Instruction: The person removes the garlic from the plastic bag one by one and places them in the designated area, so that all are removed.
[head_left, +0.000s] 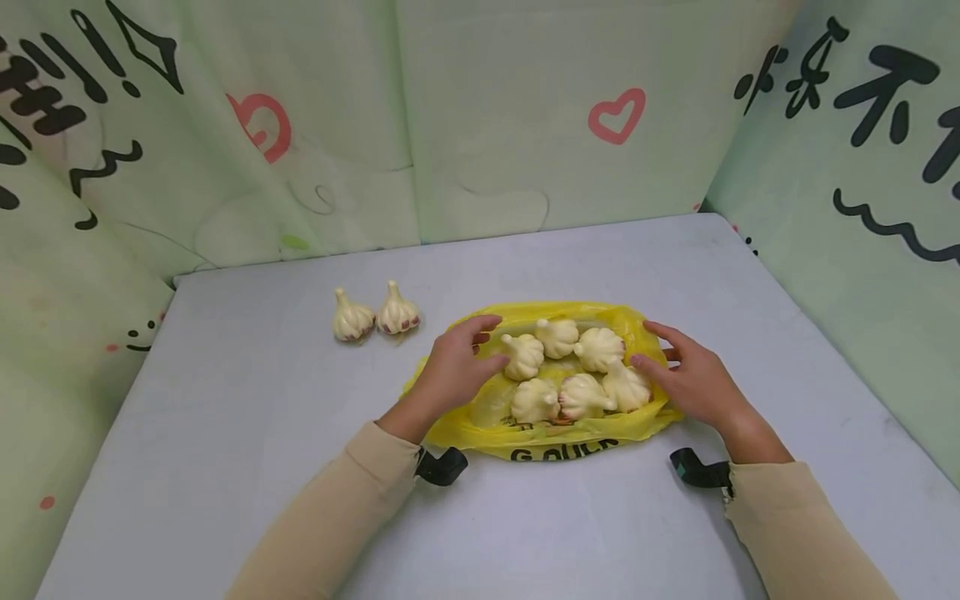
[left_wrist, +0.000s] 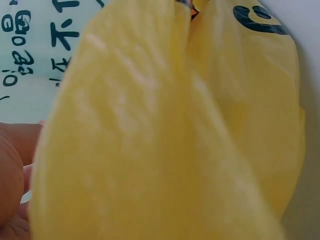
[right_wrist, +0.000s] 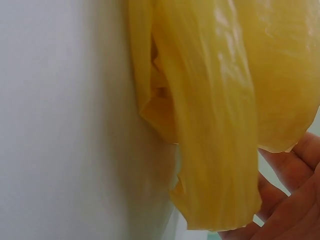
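Note:
A yellow plastic bag (head_left: 480, 437) lies spread wide on the table, its mouth facing up. Several garlic bulbs (head_left: 536, 400) sit inside in two loose rows. My left hand (head_left: 454, 367) is over the bag's left rim, thumb stretched toward the nearest bulb and fingers apart from it. At the right rim, my right hand (head_left: 697, 379) has its thumb over the edge and its fingers loosely bent along the side. Yellow plastic (left_wrist: 125, 125) fills most of the left wrist view, hiding much of that hand. A hanging flap (right_wrist: 215, 150) shows beside the right fingers.
Two more garlic bulbs (head_left: 352, 318) stand side by side on the white table (head_left: 262, 400), left of the bag. Printed pale green curtains (head_left: 480, 125) enclose the table's back and sides. Black camera mounts (head_left: 442, 467) stick out from both wrists near the bag's front.

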